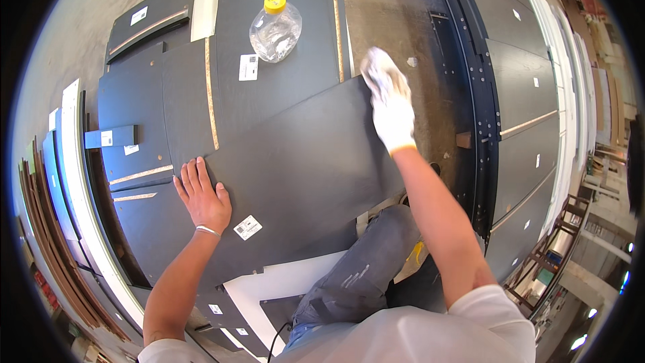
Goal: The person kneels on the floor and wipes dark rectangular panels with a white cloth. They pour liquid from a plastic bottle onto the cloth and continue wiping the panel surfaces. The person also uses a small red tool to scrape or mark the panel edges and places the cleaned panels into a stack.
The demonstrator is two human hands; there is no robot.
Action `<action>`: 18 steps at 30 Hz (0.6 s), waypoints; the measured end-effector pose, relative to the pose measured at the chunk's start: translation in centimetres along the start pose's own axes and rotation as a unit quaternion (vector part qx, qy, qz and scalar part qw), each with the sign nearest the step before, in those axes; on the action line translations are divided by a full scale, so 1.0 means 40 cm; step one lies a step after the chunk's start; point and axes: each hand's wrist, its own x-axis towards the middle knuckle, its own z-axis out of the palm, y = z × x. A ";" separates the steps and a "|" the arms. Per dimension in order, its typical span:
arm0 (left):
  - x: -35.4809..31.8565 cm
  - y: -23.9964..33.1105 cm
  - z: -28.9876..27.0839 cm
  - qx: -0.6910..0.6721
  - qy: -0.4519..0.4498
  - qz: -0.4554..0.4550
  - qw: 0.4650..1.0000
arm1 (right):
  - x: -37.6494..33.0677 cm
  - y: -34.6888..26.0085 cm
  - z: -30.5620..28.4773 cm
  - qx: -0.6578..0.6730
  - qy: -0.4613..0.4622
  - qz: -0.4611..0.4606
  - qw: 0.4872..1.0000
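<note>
A large dark panel [309, 168] lies at a slant across a stack of similar boards in front of me, with a white label [247, 227] near its left part. My left hand [205, 200] is bare and rests flat on the panel's left end, fingers spread. On my right hand [392, 117] is a white work glove. It grips a soiled whitish rag [377, 66] at the panel's far right corner; motion blurs the fingers somewhat. Beyond the panel, a clear plastic bottle [275, 37] with a yellow cap stands on another dark board [235, 0], holding a little clear content.
Dark boards with pale raw edges [211, 94] lie to the left and beyond. On the right runs a long row of stacked dark panels [521, 84] beside a black perforated metal rail [480, 114]. Brown and white planks [57, 249] lean at far left. My knee [383, 242] is close to the panel's near edge.
</note>
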 end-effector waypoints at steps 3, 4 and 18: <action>0.006 0.000 0.002 -0.005 0.008 -0.002 1.000 | 0.086 0.031 0.137 0.061 0.030 0.123 0.990; 0.007 0.001 0.002 -0.004 0.006 -0.002 1.000 | 0.093 0.047 0.159 -0.010 0.042 0.048 0.998; -0.001 -0.016 0.023 0.015 0.040 0.021 0.999 | -0.097 -0.400 0.026 0.203 -0.017 -0.154 0.967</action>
